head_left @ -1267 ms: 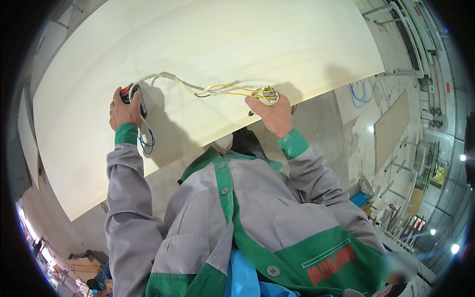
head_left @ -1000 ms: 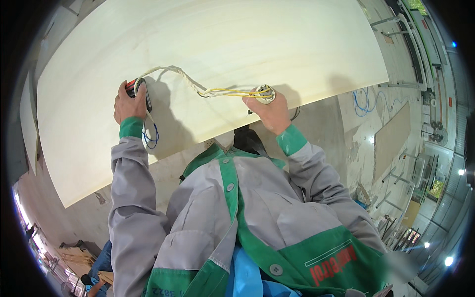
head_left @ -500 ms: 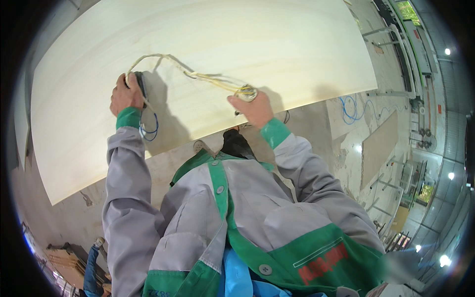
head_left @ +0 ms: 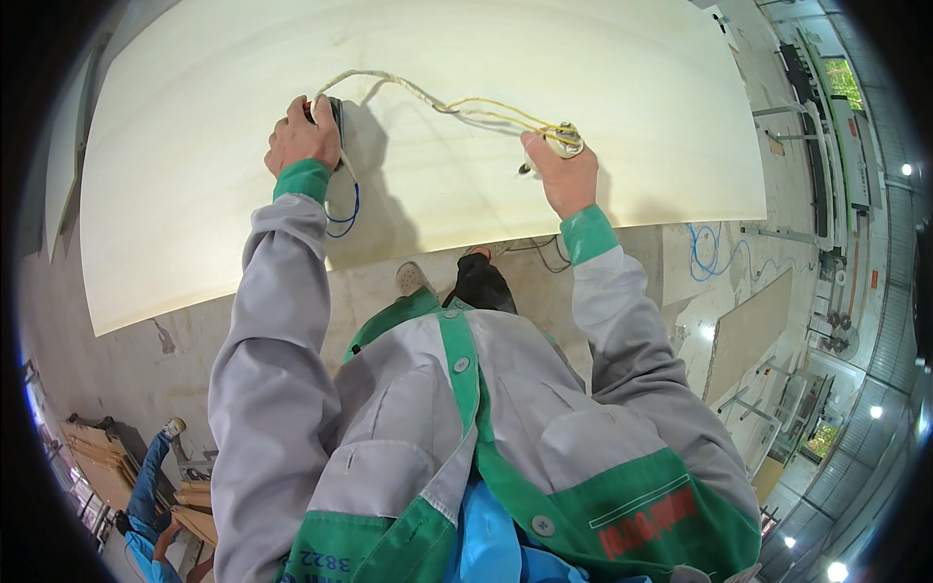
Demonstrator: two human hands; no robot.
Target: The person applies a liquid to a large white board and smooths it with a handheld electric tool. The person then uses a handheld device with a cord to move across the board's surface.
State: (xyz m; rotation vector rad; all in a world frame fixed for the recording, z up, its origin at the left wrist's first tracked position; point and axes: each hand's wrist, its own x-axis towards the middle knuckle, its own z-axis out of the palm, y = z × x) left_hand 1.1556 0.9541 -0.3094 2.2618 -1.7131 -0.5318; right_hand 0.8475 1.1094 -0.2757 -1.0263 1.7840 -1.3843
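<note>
A large cream-coloured board [head_left: 466, 194] lies before me. My left hand [head_left: 301, 139] is closed around a dark block-like tool [head_left: 337, 121] over the board's left part; my palm and fingers hide most of it. A thin blue tube or wire [head_left: 352, 216] loops down beside that wrist. Farther right, my right hand [head_left: 564, 175] grips a pale, round-ended tool [head_left: 570, 146], its exact kind unclear. From the left hand a taped cream cable [head_left: 413, 89] arches over the board, and yellow strands [head_left: 505, 105] of it reach the right-hand tool.
The board's near edge runs just in front of my body, above a worn concrete floor [head_left: 224, 330]. Blue hose [head_left: 705, 255] coils on the floor at right, near a flat grey panel [head_left: 748, 335]. Another person [head_left: 146, 496] is at lower left, beside stacked brown boards [head_left: 97, 452].
Both hands, still gripping their tools, have moved right and farther in over the board. The cable between them has shifted along. My viewpoint has turned slightly, and the other person shows more.
</note>
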